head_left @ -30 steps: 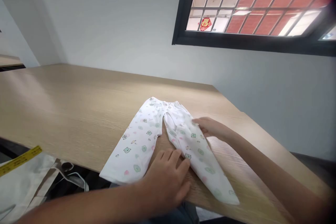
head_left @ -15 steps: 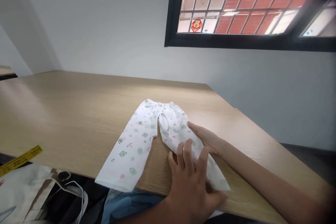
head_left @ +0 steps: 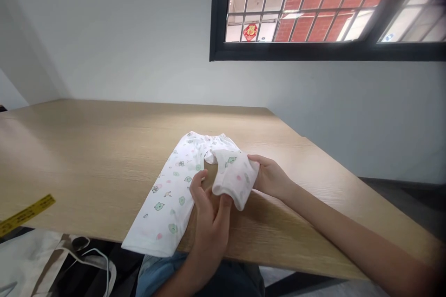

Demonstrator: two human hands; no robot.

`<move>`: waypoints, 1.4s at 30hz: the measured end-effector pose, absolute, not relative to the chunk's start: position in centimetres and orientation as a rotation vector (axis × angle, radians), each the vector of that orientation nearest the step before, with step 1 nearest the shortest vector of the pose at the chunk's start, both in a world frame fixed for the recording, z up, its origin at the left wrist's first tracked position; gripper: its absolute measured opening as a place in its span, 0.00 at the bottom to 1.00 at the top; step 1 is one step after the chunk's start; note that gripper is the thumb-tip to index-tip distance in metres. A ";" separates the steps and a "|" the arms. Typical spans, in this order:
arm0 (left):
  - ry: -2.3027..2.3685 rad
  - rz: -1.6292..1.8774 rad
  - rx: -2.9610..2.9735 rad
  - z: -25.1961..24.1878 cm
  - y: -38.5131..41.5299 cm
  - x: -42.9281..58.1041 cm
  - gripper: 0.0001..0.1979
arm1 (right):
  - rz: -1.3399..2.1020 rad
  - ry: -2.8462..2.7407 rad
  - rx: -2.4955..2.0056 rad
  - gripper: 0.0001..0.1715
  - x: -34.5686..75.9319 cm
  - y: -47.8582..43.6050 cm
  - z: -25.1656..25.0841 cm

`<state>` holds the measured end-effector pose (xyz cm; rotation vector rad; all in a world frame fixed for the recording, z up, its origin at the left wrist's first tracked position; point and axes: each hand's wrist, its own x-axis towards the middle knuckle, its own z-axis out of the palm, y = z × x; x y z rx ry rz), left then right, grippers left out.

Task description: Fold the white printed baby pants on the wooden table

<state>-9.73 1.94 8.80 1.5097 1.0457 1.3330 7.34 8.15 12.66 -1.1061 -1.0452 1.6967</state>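
One leg (head_left: 237,171) of pants (head_left: 167,199) got flipped up – R hand (head_left: 270,176) pinches its edge, L hand (head_left: 211,220) by cuff (head_left: 239,200), grip I cannot tell; pants on table (head_left: 87,158), prob. folding – next needs flat laying

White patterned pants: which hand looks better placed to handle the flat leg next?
Probably the left hand: it is close to the inner edge of the flat leg. The right hand is farther off, at the outer side of the folded leg.
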 end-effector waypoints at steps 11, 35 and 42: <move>0.382 1.181 0.610 9.2 2.3 -10.3 0.09 | 1.774 -0.913 -1.188 0.19 6.4 7.3 13.4; 0.934 0.593 2.544 10.0 2.4 -8.1 0.22 | 0.206 -2.243 -1.601 0.16 9.0 10.7 12.0; 0.925 0.463 2.553 9.8 1.9 -6.4 0.29 | 0.101 -2.653 -1.438 0.28 5.2 17.0 9.9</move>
